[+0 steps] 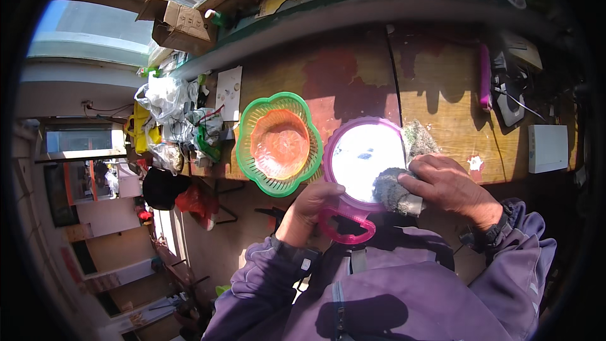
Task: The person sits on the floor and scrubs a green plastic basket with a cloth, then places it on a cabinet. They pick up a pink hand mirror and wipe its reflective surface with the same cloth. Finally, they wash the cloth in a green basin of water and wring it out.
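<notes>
My left hand [311, 202] grips the lower left rim of a round pink-framed hand mirror [362, 156], near its looped pink handle [349, 237]. The mirror's face glares white, with a few dark smudges near its middle. In my right hand [447, 184] is a bunched grey cloth [395, 189], pressed against the lower right of the glass. More grey cloth [420, 138] shows beyond the fingers, at the mirror's right edge. Left of the mirror, an orange plastic bowl [281, 144] sits inside a green slotted plastic basket [246, 166].
A worn wooden table [440, 71] extends ahead. White plastic bags [163, 97] and cables pile up at its left end. To the right lie a white box-shaped device [548, 148] and a magenta object [485, 76]. A cardboard box [182, 26] stands on the windowsill.
</notes>
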A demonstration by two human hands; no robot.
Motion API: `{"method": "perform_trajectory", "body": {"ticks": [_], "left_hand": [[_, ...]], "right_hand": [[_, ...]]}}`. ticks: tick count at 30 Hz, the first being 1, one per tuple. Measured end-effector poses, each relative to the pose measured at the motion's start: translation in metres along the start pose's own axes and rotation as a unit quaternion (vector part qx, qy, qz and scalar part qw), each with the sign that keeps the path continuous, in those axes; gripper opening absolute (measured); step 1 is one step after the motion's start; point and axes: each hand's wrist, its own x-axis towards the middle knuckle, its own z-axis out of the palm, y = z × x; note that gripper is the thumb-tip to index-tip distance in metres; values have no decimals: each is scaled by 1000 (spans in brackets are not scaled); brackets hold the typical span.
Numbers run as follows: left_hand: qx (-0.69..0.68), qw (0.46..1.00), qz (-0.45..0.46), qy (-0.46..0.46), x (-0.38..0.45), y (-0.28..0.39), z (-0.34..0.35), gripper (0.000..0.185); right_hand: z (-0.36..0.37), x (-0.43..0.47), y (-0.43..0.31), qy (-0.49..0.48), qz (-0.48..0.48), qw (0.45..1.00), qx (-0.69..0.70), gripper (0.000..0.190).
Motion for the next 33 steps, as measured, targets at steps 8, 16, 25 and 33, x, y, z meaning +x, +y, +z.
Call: {"method": "perform_trajectory", "body": {"ticks": [8,16,25,33], "left_hand": [[177,984,-12,17,15,-27,23,51],[239,971,-8,30,7,-27,31,43],[231,972,4,46,-6,-23,21,42],[204,974,16,97,-15,-15,10,45]], "right_hand": [[33,24,-24,77,181,971,138,55],[50,63,-17,134,175,941,257,45],[51,95,2,203,291,925,133,35],[64,90,0,151,268,942,133,38]]}}
